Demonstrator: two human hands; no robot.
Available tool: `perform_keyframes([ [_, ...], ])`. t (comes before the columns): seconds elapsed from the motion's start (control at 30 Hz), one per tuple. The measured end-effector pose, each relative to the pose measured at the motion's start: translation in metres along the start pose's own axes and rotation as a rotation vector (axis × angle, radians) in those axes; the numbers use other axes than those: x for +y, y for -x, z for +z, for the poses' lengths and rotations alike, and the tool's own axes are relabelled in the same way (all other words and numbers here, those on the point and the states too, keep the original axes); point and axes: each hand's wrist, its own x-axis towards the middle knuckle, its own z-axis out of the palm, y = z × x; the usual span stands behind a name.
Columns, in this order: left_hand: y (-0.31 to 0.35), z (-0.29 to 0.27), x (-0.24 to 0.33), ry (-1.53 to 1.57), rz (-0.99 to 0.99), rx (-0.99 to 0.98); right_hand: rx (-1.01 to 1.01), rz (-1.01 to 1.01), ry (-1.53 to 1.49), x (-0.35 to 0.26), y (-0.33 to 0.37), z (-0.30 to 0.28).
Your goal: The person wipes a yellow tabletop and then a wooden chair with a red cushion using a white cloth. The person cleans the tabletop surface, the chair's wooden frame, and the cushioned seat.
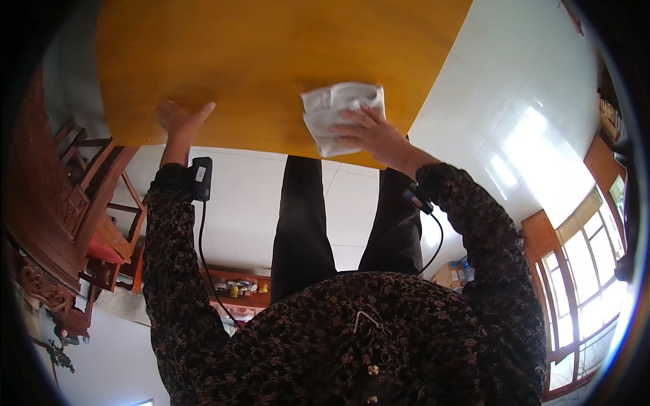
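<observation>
A folded white cloth [328, 115] lies on the yellow-brown tabletop [257, 54], right of the middle and close to the near edge. My right hand [369, 135] rests on top of it, fingers bent over the fabric and pressing it to the surface. Parts of the cloth stick out beyond the fingers on the far and left sides. To the left, my left hand [181, 120] is at the table's near edge, thumb held apart from the fingers. Its fingertips are a little blurred, and nothing shows in that hand.
Carved dark wooden furniture [88, 196] stands close on the left. Pale shiny floor tiles [501, 101] extend to the right, with a window [582, 277] beyond. Below the table are my legs [301, 230]; a reddish shelf with small items [240, 289] is farther back. Cables hang from both wrist devices.
</observation>
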Motion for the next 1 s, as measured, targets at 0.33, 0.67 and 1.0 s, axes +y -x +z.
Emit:
perform_keyframes([
  [0.33,0.003,-0.003,0.009,-0.037,-0.091,-0.044,0.517,0.228,0.329,0.060,0.000,-0.049],
  [0.67,-0.003,-0.018,0.004,0.007,-0.145,-0.085,0.293,0.222,0.219,-0.035,0.054,0.040],
  [1.0,0.002,-0.011,0.031,0.012,-0.129,-0.048,0.164,0.118,0.132,-0.065,0.002,0.024],
])
